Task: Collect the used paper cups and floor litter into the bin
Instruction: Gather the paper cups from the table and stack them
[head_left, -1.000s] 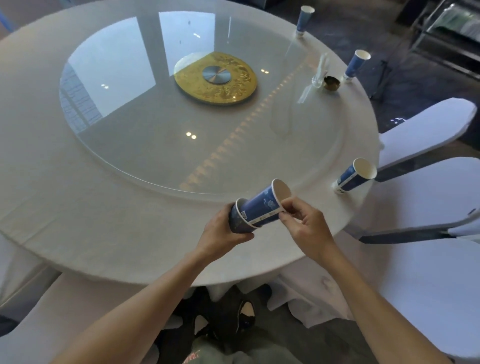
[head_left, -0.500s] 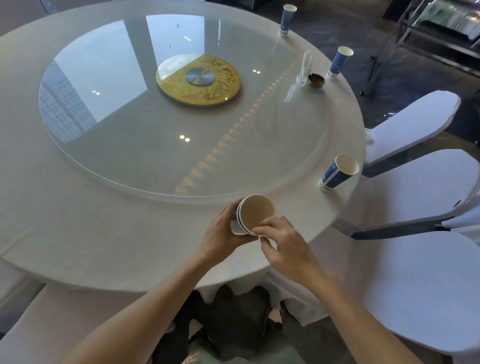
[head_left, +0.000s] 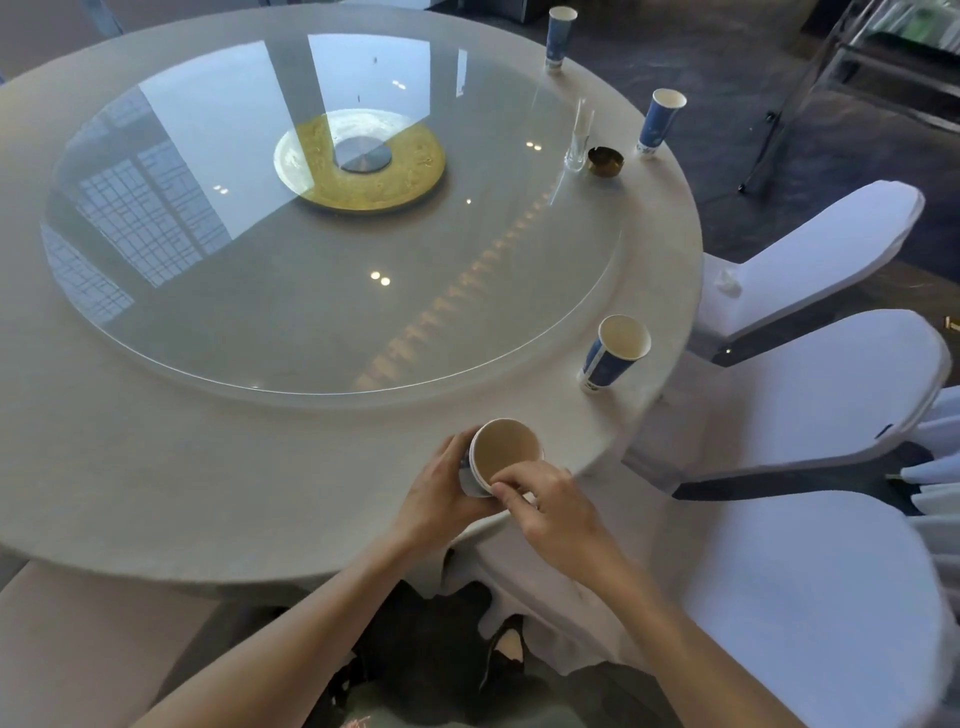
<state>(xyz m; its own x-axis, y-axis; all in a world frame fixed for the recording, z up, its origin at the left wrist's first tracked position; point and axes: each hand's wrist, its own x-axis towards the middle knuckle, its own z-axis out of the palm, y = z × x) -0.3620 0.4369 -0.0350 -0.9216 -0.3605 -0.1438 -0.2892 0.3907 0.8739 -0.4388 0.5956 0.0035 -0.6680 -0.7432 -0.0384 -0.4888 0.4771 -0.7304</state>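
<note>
Two blue paper cups are nested into a stack (head_left: 501, 453) over the near edge of the round table (head_left: 171, 457), mouth facing up at me. My left hand (head_left: 441, 496) grips the stack's side. My right hand (head_left: 545, 499) pinches the near rim with thumb and fingers. Another blue cup (head_left: 613, 353) stands on the table's right edge. Two more blue cups stand at the far right edge, one (head_left: 658, 120) nearer and one (head_left: 558, 36) at the back. No bin is in view.
A glass turntable (head_left: 291, 291) with a gold centre disc (head_left: 363, 161) covers the table's middle. A small glass (head_left: 577, 140) and a brass ashtray (head_left: 605, 161) sit at the far right. White-covered chairs (head_left: 810, 395) crowd the right side. A metal frame (head_left: 810, 78) stands on the dark floor beyond.
The second cup, held sideways a second ago, has slid fully into the first. The stack has turned mouth-up and both hands have stayed on it. My view has shifted slightly.
</note>
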